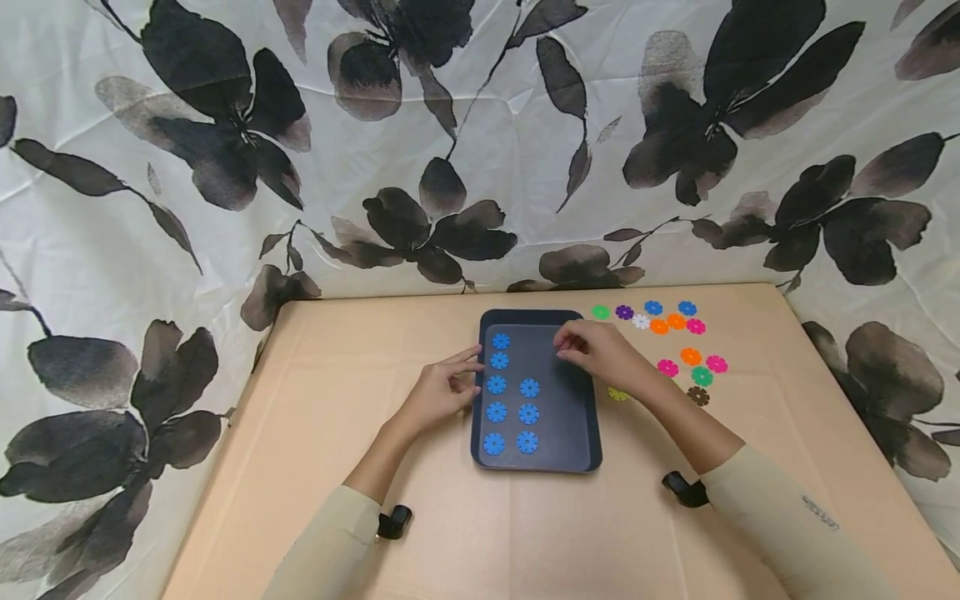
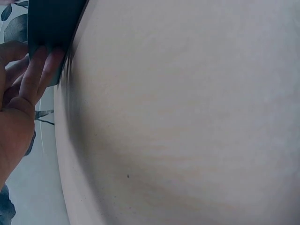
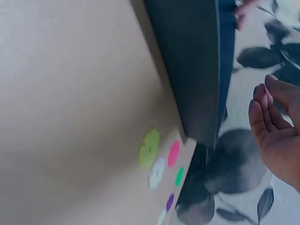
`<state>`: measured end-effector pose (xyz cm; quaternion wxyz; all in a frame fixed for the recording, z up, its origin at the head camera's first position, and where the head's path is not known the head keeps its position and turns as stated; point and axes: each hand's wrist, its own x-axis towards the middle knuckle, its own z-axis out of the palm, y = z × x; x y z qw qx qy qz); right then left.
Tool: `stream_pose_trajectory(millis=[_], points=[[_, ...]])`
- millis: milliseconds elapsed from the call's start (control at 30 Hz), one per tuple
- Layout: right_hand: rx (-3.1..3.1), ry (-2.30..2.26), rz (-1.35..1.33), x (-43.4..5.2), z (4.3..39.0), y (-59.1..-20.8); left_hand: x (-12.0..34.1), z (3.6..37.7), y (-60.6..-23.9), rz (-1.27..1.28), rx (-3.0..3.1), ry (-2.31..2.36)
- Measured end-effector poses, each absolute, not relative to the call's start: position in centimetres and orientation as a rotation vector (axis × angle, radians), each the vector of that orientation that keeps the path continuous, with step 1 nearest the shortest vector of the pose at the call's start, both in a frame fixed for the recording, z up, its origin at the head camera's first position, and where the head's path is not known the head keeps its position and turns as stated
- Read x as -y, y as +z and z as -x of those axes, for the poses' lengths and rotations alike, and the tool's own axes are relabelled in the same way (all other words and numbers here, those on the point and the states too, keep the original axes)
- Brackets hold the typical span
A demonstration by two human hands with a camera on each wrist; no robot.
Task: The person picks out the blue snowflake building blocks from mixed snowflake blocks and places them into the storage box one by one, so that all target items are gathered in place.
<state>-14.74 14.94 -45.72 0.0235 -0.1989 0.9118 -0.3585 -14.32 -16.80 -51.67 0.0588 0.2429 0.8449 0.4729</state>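
A dark tray [image 1: 577,433] sits mid-tabletop [image 1: 300,433] with eight blue discs [image 1: 497,386] along its left side. The left hand [image 1: 438,392] rests relaxed with its fingertips [image 2: 44,63] on the tray's left edge. The right hand [image 1: 596,350] hovers over the tray's far right corner, fingers curled; whether it pinches anything I cannot tell. Coloured discs [image 1: 678,342] lie scattered near the tabletop's far right corner
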Motion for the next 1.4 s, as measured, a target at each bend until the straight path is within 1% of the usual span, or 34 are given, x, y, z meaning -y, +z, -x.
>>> stream_pose_trajectory(millis=[167, 367, 667, 833, 1067, 1400], points=[[-2.887, -1.143, 0.483, -17.7, 14.1, -45.1, 16.9, 14.2, -51.7, -0.744, -2.571, 1.422], [-2.936, -1.236, 0.383, -21.7, 14.1, -45.2, 17.0, 14.1, -51.6, -0.745, -2.572, 1.416], [-3.056, -1.328, 0.053, -28.1, 15.3, -47.1, 17.0, 14.1, -51.7, -0.732, -2.585, 1.392], [-3.062, -1.295, -0.123, -31.2, 16.3, -48.4, 16.9, 14.1, -51.7, -0.734, -2.584, 1.399], [-2.979, -1.211, -0.242, -33.2, 17.5, -49.4, 16.9, 14.2, -51.6, -0.736, -2.582, 1.391], [-2.899, -1.191, -0.378, -34.1, 19.4, -50.6, 17.0, 14.3, -51.6, -0.739, -2.591, 1.374]])
